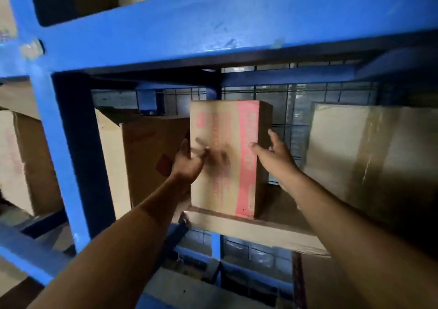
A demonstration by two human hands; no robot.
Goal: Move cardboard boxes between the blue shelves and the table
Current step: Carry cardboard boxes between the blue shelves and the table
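A tall cardboard box with a pink printed band (225, 143) stands upright on a flat cardboard sheet (237, 225) inside the blue shelves (166, 31). My left hand (189, 159) clasps the box's left edge, thumb across the front face, fingers behind the side. My right hand (275, 152) clasps the right edge, thumb on the pink band, fingers reaching round the shaded side. Both forearms stretch up from the bottom of the view. The box's back is hidden.
A brown box with a red mark (151, 157) stands just left of the held box. A large pale box (369, 157) sits to the right, with a gap between. A blue upright post (59, 143) is at the left. Wire mesh (296, 100) closes the back.
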